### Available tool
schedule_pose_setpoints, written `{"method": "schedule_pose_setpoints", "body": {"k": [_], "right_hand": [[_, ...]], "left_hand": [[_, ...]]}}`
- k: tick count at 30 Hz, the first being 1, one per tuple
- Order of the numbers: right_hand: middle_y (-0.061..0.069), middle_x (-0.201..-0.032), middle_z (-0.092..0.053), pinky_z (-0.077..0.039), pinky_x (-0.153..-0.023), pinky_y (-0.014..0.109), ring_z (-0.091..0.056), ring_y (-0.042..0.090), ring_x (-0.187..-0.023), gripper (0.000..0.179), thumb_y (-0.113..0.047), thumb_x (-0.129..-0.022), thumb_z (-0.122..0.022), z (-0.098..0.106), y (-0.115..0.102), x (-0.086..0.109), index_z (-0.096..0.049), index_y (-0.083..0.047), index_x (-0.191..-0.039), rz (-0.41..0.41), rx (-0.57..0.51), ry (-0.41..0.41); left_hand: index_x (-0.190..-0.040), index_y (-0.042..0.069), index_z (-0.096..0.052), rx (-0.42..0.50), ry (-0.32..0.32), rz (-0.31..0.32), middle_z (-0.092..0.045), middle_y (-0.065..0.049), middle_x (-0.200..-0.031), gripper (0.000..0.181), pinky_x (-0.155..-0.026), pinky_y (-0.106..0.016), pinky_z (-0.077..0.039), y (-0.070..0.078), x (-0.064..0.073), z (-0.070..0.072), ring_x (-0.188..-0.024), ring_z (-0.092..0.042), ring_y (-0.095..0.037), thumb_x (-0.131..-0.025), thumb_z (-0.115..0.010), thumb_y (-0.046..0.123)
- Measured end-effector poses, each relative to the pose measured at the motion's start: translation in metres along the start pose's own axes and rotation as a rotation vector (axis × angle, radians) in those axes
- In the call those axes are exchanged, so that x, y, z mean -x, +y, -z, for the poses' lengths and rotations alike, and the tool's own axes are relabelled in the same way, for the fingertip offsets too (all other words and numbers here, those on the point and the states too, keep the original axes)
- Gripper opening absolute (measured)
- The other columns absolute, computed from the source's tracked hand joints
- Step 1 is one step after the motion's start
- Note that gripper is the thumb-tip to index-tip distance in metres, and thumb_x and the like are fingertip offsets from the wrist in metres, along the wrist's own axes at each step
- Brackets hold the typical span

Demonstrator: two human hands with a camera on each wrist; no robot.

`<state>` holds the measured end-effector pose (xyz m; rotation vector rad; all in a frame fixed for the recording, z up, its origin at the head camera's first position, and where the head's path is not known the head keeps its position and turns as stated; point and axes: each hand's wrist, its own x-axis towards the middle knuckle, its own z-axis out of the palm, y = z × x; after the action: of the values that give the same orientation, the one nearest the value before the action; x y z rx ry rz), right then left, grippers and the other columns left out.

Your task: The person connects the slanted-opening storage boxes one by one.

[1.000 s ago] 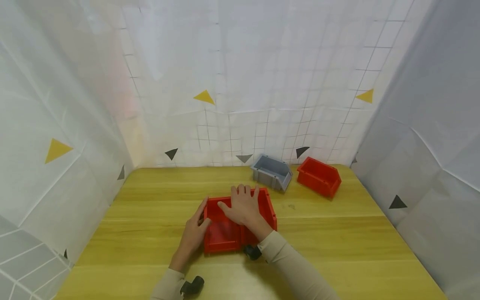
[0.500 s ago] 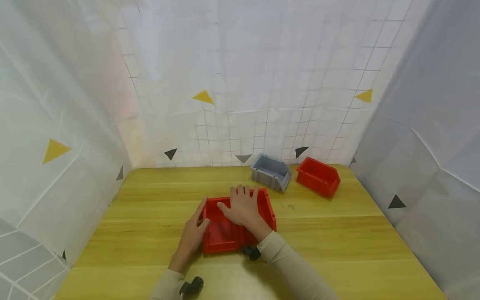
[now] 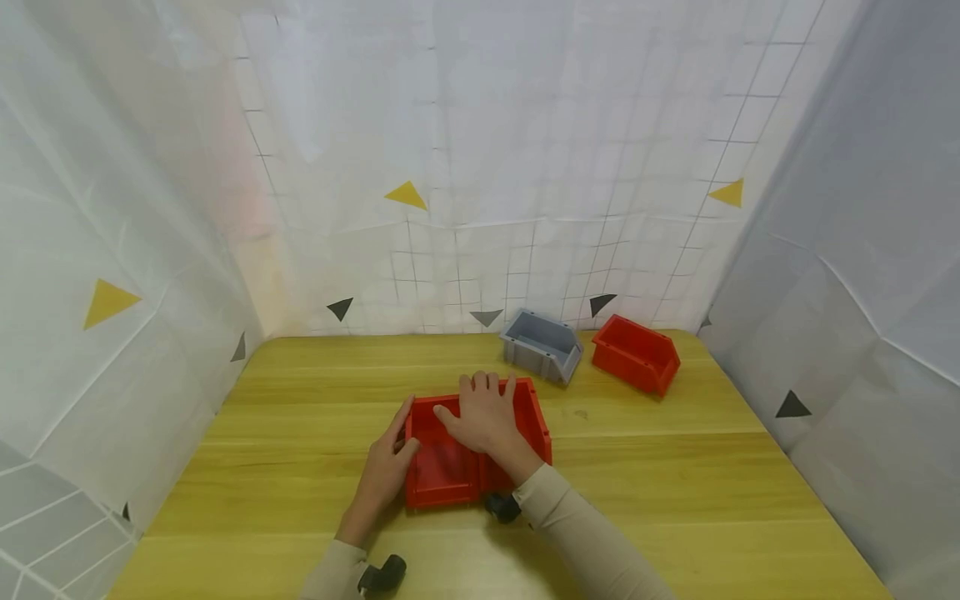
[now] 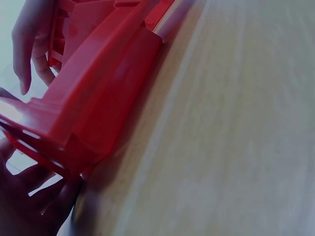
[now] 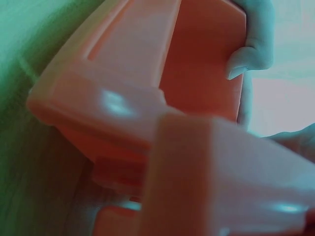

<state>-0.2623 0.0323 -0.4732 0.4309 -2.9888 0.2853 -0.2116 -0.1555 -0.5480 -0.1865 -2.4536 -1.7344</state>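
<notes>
Two red plastic storage bins sit side by side and touching on the table: the left bin (image 3: 444,471) and the right bin (image 3: 531,421). My left hand (image 3: 384,471) holds the left bin's outer side wall, its thumb over the rim, as the right wrist view shows, and its fingers along the outside. Across the adjoining walls lies my right hand (image 3: 486,421), fingers spread over the back rim of the right bin and thumb stretched above the left one. In the left wrist view, the left bin (image 4: 110,93) fills the upper left, with left-hand fingers beneath it.
A grey bin (image 3: 542,343) stands at the back, with another red bin (image 3: 636,354) to its right. White sheet walls (image 3: 480,150) enclose the wooden table (image 3: 675,492) on three sides. Black wrist devices (image 3: 384,575) hang at both sleeves.
</notes>
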Motion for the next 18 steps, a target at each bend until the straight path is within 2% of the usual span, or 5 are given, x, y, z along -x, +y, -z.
{"method": "schedule_pose_setpoints", "body": {"k": [5,11,18], "right_hand": [[0.020,-0.145,-0.050,-0.012,-0.116,0.070,-0.038,0.041,-0.137,0.076,-0.061,-0.097,-0.056,-0.0002,0.0000,-0.0012,-0.052,-0.004,-0.148,-0.001,0.003,0.005],[0.019,-0.144,-0.050,-0.012,-0.116,0.070,-0.038,0.041,-0.137,0.075,-0.061,-0.097,-0.056,-0.0006,0.0001,-0.0007,-0.052,-0.005,-0.147,0.002,-0.004,0.012],[0.020,-0.145,-0.050,-0.010,-0.116,0.070,-0.038,0.042,-0.137,0.075,-0.060,-0.097,-0.057,-0.0038,0.0018,-0.0006,-0.052,-0.005,-0.148,-0.004,-0.022,0.008]], "left_hand": [[-0.163,0.033,-0.037,-0.004,0.002,-0.005,-0.049,-0.011,-0.155,0.070,-0.093,-0.053,-0.054,0.0007,-0.0004,0.0003,-0.124,-0.061,-0.040,-0.098,-0.054,0.013],[-0.162,0.041,-0.037,-0.006,0.003,-0.003,-0.049,-0.009,-0.155,0.070,-0.095,-0.053,-0.053,0.0008,-0.0005,-0.0001,-0.125,-0.061,-0.039,-0.099,-0.053,0.013],[-0.164,0.034,-0.036,-0.019,-0.001,-0.005,-0.049,-0.011,-0.155,0.069,-0.096,-0.053,-0.053,-0.0001,-0.0010,0.0000,-0.126,-0.059,-0.039,-0.100,-0.054,0.013]]}}
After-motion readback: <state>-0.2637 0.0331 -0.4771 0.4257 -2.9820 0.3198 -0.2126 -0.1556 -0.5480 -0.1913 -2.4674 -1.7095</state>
